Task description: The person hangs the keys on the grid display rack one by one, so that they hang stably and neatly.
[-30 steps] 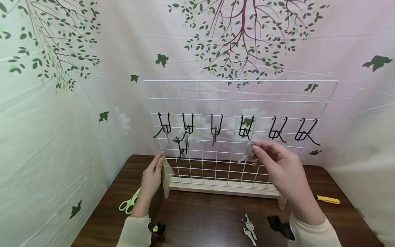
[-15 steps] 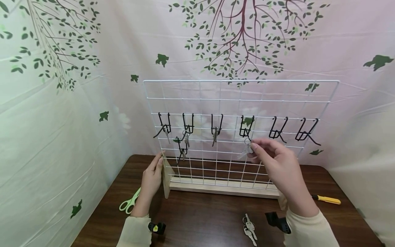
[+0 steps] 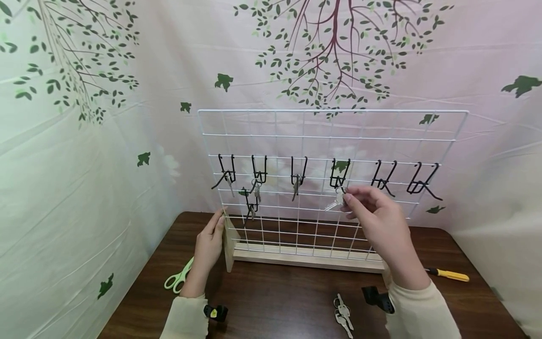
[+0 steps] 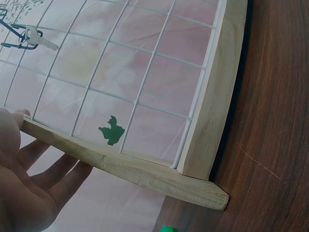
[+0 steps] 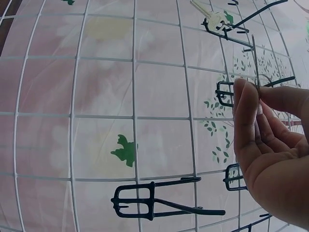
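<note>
A brown table (image 3: 279,301) carries the rack (image 3: 305,261) before leafy cloth (image 3: 169,61). The right hand (image 3: 383,223) pinches keys (image 3: 338,199); the left hand (image 3: 209,245) grips the rack.

The head view looks forward and down from the near side; both wrist views closely face the shared white rectangular wire grid (image 3: 317,179).

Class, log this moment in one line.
Right hand: pinches keys at hook | Left hand: holds rack | Table: other keys, scissors
</note>
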Available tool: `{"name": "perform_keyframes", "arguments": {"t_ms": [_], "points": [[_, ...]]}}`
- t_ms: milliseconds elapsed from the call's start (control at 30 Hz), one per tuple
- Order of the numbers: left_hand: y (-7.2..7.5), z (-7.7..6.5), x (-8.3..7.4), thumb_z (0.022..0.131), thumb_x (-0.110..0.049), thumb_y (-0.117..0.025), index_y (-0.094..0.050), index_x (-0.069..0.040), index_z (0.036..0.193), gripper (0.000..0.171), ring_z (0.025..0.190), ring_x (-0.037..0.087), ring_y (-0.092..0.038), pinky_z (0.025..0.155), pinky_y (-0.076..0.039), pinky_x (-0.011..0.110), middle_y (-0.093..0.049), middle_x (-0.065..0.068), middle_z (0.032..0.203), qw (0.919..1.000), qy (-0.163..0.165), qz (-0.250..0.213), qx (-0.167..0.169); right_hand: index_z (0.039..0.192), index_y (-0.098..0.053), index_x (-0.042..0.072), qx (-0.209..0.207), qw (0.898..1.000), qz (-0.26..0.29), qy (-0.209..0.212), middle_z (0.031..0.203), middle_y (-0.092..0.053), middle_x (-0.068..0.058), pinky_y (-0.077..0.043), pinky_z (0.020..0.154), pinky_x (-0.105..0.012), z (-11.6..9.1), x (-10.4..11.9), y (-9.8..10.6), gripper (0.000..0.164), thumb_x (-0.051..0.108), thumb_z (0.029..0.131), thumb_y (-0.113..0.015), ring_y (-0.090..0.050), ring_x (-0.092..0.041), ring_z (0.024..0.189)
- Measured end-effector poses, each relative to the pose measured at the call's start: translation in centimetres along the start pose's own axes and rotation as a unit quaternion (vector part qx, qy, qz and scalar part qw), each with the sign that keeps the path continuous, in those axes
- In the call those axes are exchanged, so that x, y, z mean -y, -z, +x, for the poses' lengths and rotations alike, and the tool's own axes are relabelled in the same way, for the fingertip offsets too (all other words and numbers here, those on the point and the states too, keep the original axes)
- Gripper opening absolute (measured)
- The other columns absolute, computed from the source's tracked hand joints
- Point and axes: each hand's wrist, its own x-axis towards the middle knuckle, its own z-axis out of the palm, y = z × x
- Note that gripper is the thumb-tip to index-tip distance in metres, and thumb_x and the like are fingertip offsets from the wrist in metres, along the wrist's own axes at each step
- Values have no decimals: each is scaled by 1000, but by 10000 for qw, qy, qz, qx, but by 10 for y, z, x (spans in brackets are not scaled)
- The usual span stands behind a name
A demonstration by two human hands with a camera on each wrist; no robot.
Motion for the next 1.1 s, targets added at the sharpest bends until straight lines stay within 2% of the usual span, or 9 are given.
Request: {"name": "perform_keyframes", "arguments": {"t_ms": [100, 233, 367, 467, 633, 767, 900, 1000, 1100], "points": [[-5, 2, -2, 114, -37, -51, -60, -26, 154, 42, 145, 38, -58, 116, -48, 66, -61, 12, 155, 10000, 31, -10, -15, 128, -70, 4, -97, 9998, -155, 33, 100, -77, -1, -62, 74, -18, 4, -3, 2, 27, 23, 108, -66, -74, -2, 82], [-6, 2, -1, 115, -37, -50, -59, -25, 155, 43, 146, 38, -57, 116, -47, 66, -60, 12, 157, 10000, 76, 43, -44, 130, -70, 8, -137, 9980, -591, 165, 110, -79, -13, -61, 71, -17, 7, -6, 2, 31, 30, 109, -65, -72, 2, 83], [4, 1, 1, 115, -38, -49, -57, -24, 157, 44, 146, 41, -56, 116, -46, 67, -59, 13, 158, 9995, 196, 174, -189, 131, -69, 15, -16, 9935, -1044, 448, 108, -81, -7, -57, 72, -24, 10, -8, -6, 30, 35, 109, -65, -73, -7, 85], [12, -1, 2, 115, -37, -49, -56, -25, 157, 44, 146, 43, -55, 117, -44, 69, -58, 15, 158, 9986, 311, 269, -325, 133, -68, 15, 214, 9930, -1011, 580, 116, -80, -5, -55, 79, -29, 11, -9, -12, 32, 34, 109, -65, -76, -17, 93], [16, -3, 1, 116, -38, -48, -53, -24, 160, 46, 148, 46, -52, 119, -41, 71, -55, 17, 160, 9979, 450, 335, -323, 138, -65, 14, 525, 9930, -899, 567, 128, -75, -5, -57, 85, -27, 7, -13, -12, 35, 34, 109, -64, -76, -19, 104], [8, -2, 0, 116, -38, -48, -53, -25, 160, 46, 148, 46, -52, 119, -42, 71, -54, 16, 161, 9978, 465, 354, -320, 137, -64, 14, 568, 9921, -982, 532, 123, -76, -3, -59, 83, -25, 0, -20, -5, 34, 34, 109, -64, -74, -14, 101], [-4, 2, -3, 115, -36, -49, -56, -24, 157, 44, 146, 45, -54, 117, -44, 70, -56, 16, 159, 9980, 381, 341, -366, 128, -69, 14, 621, 9913, -1032, 533, 104, -76, 2, -58, 77, -22, -8, -31, 3, 26, 30, 108, -67, -68, -6, 89], [-16, 6, -6, 115, -37, -50, -57, -24, 157, 44, 147, 43, -54, 118, -44, 69, -57, 15, 159, 9985, 329, 309, -297, 120, -71, 16, 810, 9899, -1071, 453, 94, -72, 6, -56, 71, -22, -15, -44, 12, 19, 28, 106, -70, -62, -1, 79], [-25, 9, -9, 115, -37, -50, -57, -24, 157, 44, 147, 43, -55, 117, -44, 69, -58, 15, 158, 9988, 299, 301, -225, 117, -71, 18, 1004, 9872, -1213, 269, 92, -70, 9, -55, 70, -22, -21, -61, 18, 15, 27, 104, -72, -61, 3, 78]]}}
